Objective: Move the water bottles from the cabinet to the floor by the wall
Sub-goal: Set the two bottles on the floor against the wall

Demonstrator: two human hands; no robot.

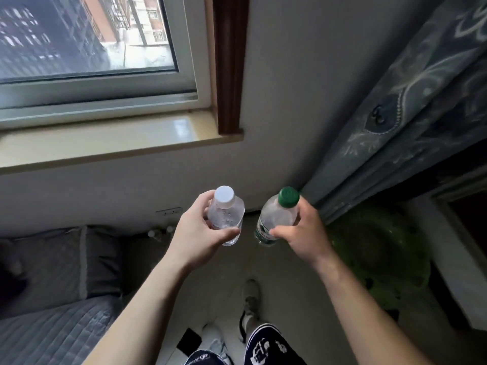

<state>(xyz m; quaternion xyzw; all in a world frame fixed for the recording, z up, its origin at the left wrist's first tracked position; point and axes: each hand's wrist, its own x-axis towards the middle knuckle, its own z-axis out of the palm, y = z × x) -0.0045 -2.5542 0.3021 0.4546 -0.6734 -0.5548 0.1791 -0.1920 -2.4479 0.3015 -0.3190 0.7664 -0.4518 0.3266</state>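
Observation:
My left hand (200, 233) grips a clear water bottle with a white cap (225, 212), held upright above the floor. My right hand (303, 230) grips a second clear bottle with a green cap and a green label (275, 214), also upright. The two bottles are side by side, a little apart, in the middle of the view. Below them, at the foot of the wall, two small white caps of other bottles (158, 233) show on the floor. The cabinet is out of view.
A bed with a grey quilt (52, 325) and pillow (66, 259) fills the lower left. A window sill (105, 143) juts out above. A patterned curtain (395, 114) hangs on the right, over a green round object (376, 254). My foot (250, 299) stands on the pale floor.

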